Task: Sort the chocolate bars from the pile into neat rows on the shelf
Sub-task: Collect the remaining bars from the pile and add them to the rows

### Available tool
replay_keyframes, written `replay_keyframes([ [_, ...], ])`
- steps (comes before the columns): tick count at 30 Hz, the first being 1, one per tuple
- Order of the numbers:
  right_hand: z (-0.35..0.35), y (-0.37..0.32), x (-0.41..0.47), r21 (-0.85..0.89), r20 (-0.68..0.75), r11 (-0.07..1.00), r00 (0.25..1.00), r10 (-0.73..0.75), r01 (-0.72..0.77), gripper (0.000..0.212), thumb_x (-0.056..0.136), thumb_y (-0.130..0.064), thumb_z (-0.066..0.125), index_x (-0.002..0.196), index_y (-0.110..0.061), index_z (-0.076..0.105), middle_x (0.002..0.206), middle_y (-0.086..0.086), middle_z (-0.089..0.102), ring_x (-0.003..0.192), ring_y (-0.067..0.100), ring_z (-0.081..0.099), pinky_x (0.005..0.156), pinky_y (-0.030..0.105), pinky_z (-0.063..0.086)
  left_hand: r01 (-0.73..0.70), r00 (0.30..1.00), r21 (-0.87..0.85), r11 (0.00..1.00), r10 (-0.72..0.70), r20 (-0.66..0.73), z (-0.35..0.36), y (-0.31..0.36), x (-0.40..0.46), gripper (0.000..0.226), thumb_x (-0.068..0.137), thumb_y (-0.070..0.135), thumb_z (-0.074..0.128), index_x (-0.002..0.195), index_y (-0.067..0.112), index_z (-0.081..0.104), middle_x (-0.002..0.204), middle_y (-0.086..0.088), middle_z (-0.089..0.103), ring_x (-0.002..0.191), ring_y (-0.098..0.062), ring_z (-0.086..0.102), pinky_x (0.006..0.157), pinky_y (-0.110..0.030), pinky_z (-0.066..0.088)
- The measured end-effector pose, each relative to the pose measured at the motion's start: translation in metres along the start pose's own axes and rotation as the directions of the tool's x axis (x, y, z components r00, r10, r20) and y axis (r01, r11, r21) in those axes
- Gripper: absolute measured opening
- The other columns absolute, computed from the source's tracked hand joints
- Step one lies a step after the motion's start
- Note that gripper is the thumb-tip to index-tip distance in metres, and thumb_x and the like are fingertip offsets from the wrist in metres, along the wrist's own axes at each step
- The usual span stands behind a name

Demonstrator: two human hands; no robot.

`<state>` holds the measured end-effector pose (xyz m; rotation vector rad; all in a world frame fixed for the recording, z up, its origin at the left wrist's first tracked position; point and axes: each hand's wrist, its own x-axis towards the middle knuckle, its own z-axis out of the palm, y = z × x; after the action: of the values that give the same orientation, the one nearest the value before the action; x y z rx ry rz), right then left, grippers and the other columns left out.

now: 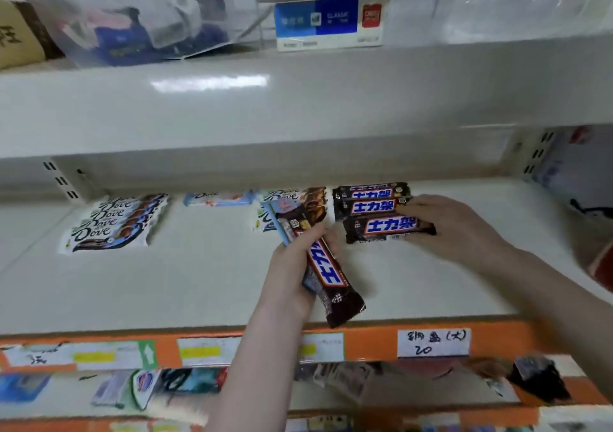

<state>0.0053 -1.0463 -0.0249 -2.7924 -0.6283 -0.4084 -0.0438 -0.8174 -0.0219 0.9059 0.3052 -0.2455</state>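
Brown glossy wrappers look light, stiff and slippery; the left hand (292, 275) grips spare bars (326, 266) mid-length, while right hand (454, 229) fingers press the front bar (388, 229) just beyond, into its row

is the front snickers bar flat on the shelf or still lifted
Flat on the shelf. The front Snickers bar lies label up on the shelf, in front of two others, with the right hand touching its right end.

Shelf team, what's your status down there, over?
Left hand grips several bars, a brown Snickers bar on top. Right hand fingers on the front bar of the Snickers row. Dove stack sits left. Nothing blocking.
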Motion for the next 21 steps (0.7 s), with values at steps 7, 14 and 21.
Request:
replay_keyframes([
  [7, 0.018, 0.014, 0.018, 0.109, -0.024, 0.993, 0.998, 0.058, -0.055, 0.042, 0.079, -0.019, 0.069, 0.12, -0.012, 0.06, 0.126, 0.006, 0.058, 0.118, 0.023, 0.052, 0.096, 0.03, 0.037, 0.016, 1.0, -0.129, 0.992, -0.018, -0.01, 0.008, -0.004, 0.004, 0.016, 0.089, 0.014, 0.051, 0.075, 0.008, 0.052, 0.057, -0.004, 0.056, 0.044, -0.014, 0.053, 0.046, -0.02, 0.049],
  [14, 0.023, 0.014, 0.028, 0.083, -0.068, 0.997, 0.998, 0.012, -0.006, 0.039, 0.075, -0.013, 0.072, 0.113, -0.007, 0.064, 0.112, 0.013, 0.065, 0.105, 0.032, 0.057, 0.084, 0.03, 0.036, 0.024, 1.0, -0.115, 0.993, -0.023, 0.015, 0.005, -0.001, 0.011, 0.014, 0.089, 0.014, 0.05, 0.077, 0.008, 0.052, 0.06, -0.004, 0.056, 0.047, -0.014, 0.053, 0.049, -0.022, 0.051],
  [21, 0.029, 0.012, 0.027, 0.07, -0.045, 0.997, 0.999, 0.012, -0.009, 0.038, 0.074, -0.013, 0.073, 0.11, -0.005, 0.065, 0.11, 0.013, 0.067, 0.102, 0.034, 0.057, 0.084, 0.029, 0.032, 0.039, 0.999, -0.116, 0.993, -0.036, 0.024, 0.001, 0.0, 0.017, 0.014, 0.089, 0.018, 0.05, 0.078, 0.009, 0.053, 0.06, -0.005, 0.057, 0.05, -0.015, 0.054, 0.053, -0.024, 0.05],
])
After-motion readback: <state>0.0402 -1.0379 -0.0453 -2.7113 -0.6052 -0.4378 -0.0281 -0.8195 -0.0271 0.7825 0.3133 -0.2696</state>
